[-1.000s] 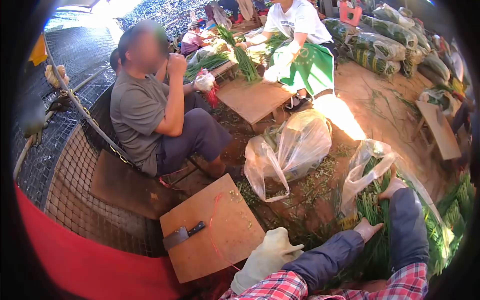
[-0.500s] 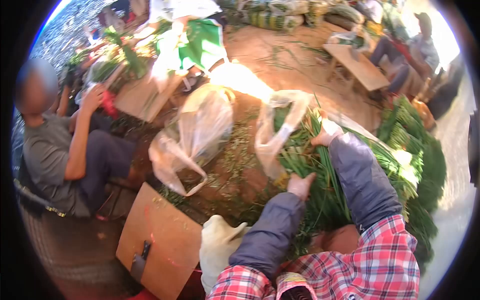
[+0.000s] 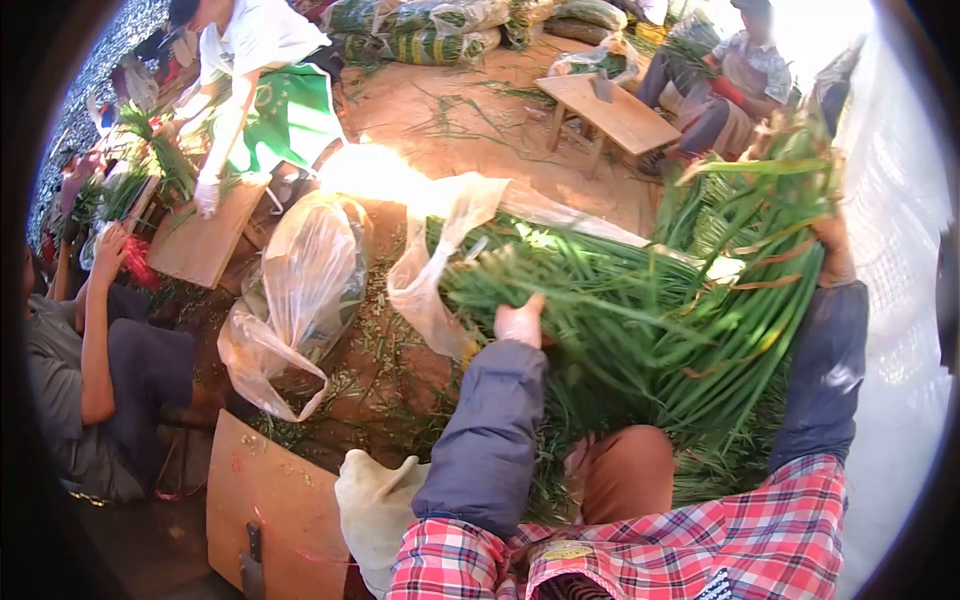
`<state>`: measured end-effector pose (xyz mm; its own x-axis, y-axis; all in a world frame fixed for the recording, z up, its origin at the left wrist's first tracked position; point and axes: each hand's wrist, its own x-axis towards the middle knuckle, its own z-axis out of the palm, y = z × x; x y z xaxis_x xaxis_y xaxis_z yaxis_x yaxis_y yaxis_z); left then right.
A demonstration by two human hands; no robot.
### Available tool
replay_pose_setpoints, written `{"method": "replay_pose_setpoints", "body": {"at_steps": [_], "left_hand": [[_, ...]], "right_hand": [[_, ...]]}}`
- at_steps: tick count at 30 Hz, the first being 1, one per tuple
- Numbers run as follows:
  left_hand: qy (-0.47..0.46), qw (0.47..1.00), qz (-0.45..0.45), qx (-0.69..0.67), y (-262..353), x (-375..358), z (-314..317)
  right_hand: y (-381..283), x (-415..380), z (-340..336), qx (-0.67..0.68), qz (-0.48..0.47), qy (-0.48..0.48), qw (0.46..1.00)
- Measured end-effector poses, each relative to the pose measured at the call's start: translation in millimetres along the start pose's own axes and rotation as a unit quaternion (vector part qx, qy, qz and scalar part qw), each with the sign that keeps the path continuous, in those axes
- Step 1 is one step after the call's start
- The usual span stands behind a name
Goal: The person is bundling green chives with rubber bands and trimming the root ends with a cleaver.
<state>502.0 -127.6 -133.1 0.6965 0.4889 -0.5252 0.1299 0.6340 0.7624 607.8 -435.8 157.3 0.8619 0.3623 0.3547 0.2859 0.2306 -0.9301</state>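
Note:
My right hand [image 3: 836, 252] is raised at the right, its fingers wrapped round a large bunch of long green onion-like stalks [image 3: 730, 345]. The stalks fan down and to the left, with some yellowed leaves near the hand. At the other end of the greens, my left hand [image 3: 520, 322] closes on the leaves; its thumb shows on top and the other fingers are hidden. Just beyond the left hand, a clear plastic bag [image 3: 425, 275] lies open-mouthed against the greens. More cut greens lie beneath the bunch, around my knee [image 3: 630, 475].
Another clear bag [image 3: 300, 290] stands to the left. A knife [image 3: 252, 560] lies on a wooden board [image 3: 270, 490] at lower left, beside a white sack [image 3: 375, 510]. Co-workers sit at left and far right; a small wooden table [image 3: 610, 115] and bagged greens [image 3: 430, 45] are farther back.
My right hand has swung right, carrying the stalks up and across. My left hand now lies farther left on the leaves. The whole view has shifted to the right.

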Motion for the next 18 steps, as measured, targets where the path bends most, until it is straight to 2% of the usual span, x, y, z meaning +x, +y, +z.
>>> {"method": "replay_pose_setpoints", "body": {"at_steps": [1, 2, 4, 5, 7, 8, 10, 11, 12, 14, 15, 16, 18], "left_hand": [[-0.013, 0.992, 0.121, 0.017, -22.5, 15.6, -13.4], [0.013, 0.983, 0.161, 0.089, -30.2, 20.7, -23.5], [0.049, 0.982, 0.089, 0.158, -18.4, 11.4, -36.1], [0.042, 0.99, 0.034, 0.129, -25.6, 23.8, -43.8], [0.01, 0.995, -0.018, 0.097, -22.7, 22.7, -51.6], [0.035, 0.995, -0.043, 0.087, -22.9, 19.2, -54.3], [0.017, 0.997, -0.069, 0.026, -4.7, -15.2, -52.6], [-0.003, 0.998, -0.067, -0.005, -20.8, -0.2, -65.2], [-0.016, 0.998, -0.058, -0.02, -24.0, -2.1, -71.6], [0.048, 0.997, -0.02, 0.055, -24.9, -9.4, -72.7], [0.06, 0.987, 0.046, 0.142, -34.7, -3.3, -78.8], [0.072, 0.965, 0.11, 0.226, -53.2, 10.8, -88.1], [0.082, 0.932, 0.165, 0.313, -66.3, 14.0, -100.6]], "right_hand": [[-22.5, -4.0, -5.5, 0.016, -0.005, -0.015, 1.0], [-43.5, -10.4, -11.3, 0.033, -0.008, -0.028, 0.999], [-82.4, -9.9, -40.7, 0.008, -0.004, -0.009, 1.0], [-102.0, -5.6, -63.8, -0.032, -0.006, 0.01, 0.999], [-129.3, -8.2, -41.7, -0.026, -0.023, 0.02, 0.999], [-145.1, -5.8, -43.9, -0.038, -0.005, 0.019, 0.999], [-177.8, 2.3, -49.3, -0.062, 0.047, 0.023, 0.997], [-197.0, 9.1, -56.0, -0.076, 0.085, 0.026, 0.993], [-217.7, 16.0, -63.7, -0.086, 0.125, 0.027, 0.988], [-240.2, 23.6, -70.8, -0.093, 0.205, 0.029, 0.974], [-242.6, 24.7, -69.1, -0.085, 0.229, 0.028, 0.969], [-238.6, 23.7, -67.9, -0.077, 0.235, 0.029, 0.969], [-206.0, 2.9, -39.2, -0.048, 0.159, -0.007, 0.986]]}}
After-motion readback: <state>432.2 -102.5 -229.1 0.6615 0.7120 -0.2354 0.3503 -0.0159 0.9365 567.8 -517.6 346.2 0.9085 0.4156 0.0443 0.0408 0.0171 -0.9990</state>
